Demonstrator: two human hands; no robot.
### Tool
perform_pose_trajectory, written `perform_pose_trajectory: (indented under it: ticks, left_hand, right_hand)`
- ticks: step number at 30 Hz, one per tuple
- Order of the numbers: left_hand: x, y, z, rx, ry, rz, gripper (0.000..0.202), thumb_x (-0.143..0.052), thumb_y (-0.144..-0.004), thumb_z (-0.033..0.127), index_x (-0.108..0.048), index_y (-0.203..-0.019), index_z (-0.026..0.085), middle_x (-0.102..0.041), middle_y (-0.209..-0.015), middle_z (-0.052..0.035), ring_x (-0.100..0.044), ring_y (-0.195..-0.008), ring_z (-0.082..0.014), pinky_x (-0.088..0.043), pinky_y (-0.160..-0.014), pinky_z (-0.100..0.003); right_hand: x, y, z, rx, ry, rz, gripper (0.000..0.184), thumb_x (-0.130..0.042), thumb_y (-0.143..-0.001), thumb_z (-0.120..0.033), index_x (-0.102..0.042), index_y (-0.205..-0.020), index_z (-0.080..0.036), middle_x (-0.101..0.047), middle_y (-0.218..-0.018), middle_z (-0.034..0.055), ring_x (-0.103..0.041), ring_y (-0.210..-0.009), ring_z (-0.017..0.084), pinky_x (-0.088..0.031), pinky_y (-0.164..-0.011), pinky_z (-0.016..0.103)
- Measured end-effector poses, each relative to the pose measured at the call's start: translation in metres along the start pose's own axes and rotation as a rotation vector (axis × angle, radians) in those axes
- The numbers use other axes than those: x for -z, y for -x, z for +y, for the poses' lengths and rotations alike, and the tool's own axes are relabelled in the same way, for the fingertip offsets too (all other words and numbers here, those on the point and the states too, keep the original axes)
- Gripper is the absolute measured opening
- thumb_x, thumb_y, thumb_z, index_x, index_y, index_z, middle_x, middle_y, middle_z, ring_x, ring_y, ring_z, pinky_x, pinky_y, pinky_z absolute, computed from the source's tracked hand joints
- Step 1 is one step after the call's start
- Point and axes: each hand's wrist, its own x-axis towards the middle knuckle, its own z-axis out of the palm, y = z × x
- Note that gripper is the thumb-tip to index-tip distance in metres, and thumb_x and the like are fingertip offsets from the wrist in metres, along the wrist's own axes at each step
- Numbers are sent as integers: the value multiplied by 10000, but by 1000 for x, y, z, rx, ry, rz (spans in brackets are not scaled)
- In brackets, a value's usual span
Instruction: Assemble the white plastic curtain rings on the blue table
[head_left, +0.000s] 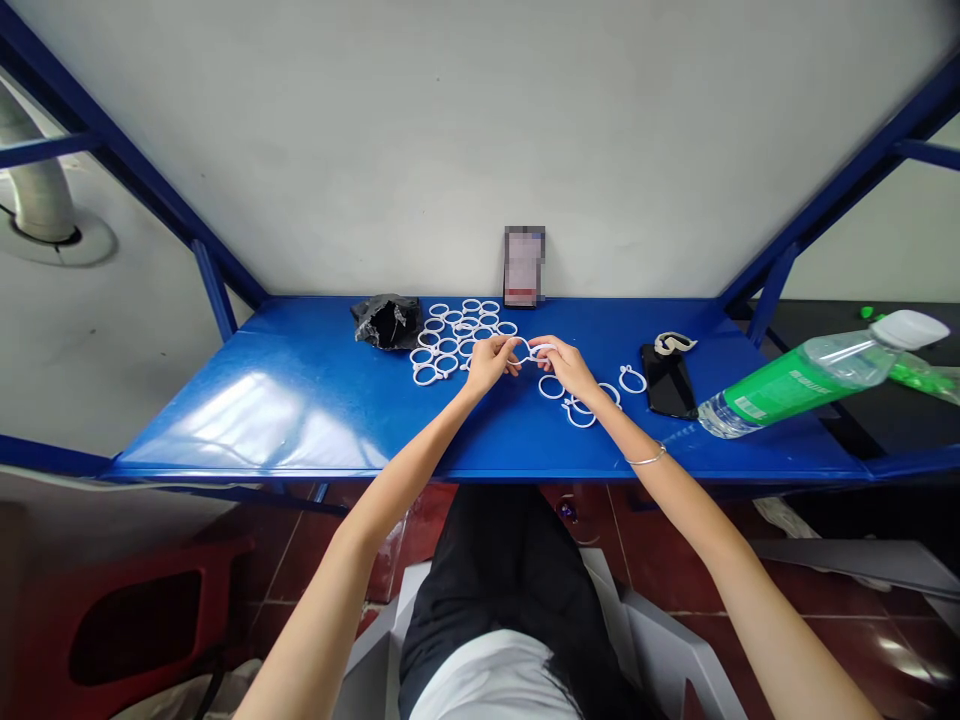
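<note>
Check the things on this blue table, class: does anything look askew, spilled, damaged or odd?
The bottle leans sharply rightward in the picture, though the lens may exaggerate this. The propped phone looks mostly blotted into coarse squares, unlike its sharper surroundings. Nothing looks spilled, and the white rings show no clear damage.

Table layout around the standing phone (523, 268)

The standing phone is at the back of the table (322, 350), against the wall (480, 150). Left of it and nearer lies the ring cluster (454, 340); farther left, the bag (367, 318). In front of it are the left hand (489, 362), held rings (530, 352) and right hand (566, 362). Right of it and nearer lie loose rings (577, 404); farther right, the flat phone (667, 385), then the bottle (795, 385).
</note>
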Motion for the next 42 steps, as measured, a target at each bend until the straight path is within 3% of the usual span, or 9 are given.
perform_pose_trajectory:
  ticks: [6,10,15,20,23,28,42]
  left_hand:
    - [14,-3,6,30,78,125,365,-559,-929,447,-685,-915,105,-665,-577,-32,-629,-465,-115,-453,-479,-196]
    - [15,-4,5,47,96,145,362,-579,-918,451,-686,-904,106,-650,-556,-21,-614,-444,-108,-445,-477,-197]
    - [12,-3,4,20,87,128,422,-571,-910,518,-681,-956,113,-646,-556,-11,-617,-449,-106,-445,-483,-193]
    - [12,-3,3,3,89,110,407,-562,-919,498,-686,-948,112,-645,-542,-10,-600,-433,-98,-430,-467,-185]
    - [11,-2,3,20,81,105,381,-571,-920,474,-686,-939,111,-634,-520,-5,-592,-421,-100,-424,-454,-187]
    - [8,0,4,10,22,74,383,-575,-916,479,-701,-919,117,-624,-504,0,-582,-416,-106,-435,-456,-198]
    - [1,3,-1,-57,-13,9,458,-563,-897,554,-680,-987,120,-639,-547,-2,-591,-446,-111,-458,-491,-208]
  right_hand:
    - [14,-4,11,25,207,94,356,-360,-872,-180,-651,-1075,-210,-708,-915,59,-661,-822,213,-517,-761,344]
    - [23,-7,27,39,458,165,324,-409,-862,-142,-645,-1077,-197,-692,-1063,114,-620,-1019,289,-491,-891,453]
    - [32,-8,32,43,574,231,281,-422,-867,-137,-667,-993,-192,-676,-1048,154,-590,-1003,332,-473,-868,504]
    - [30,-7,17,138,441,183,264,-441,-863,-139,-664,-990,-202,-677,-995,111,-603,-965,283,-476,-893,467]
    - [21,-4,4,246,315,181,228,-464,-918,-241,-646,-1054,-216,-671,-1004,86,-608,-977,253,-479,-927,431]
    - [3,3,-7,357,219,64,281,-548,-913,-344,-606,-1162,-228,-668,-995,67,-624,-978,234,-501,-910,391]
    - [1,2,-5,306,184,114,223,-550,-923,-401,-661,-991,-220,-705,-949,72,-654,-862,217,-528,-822,361]
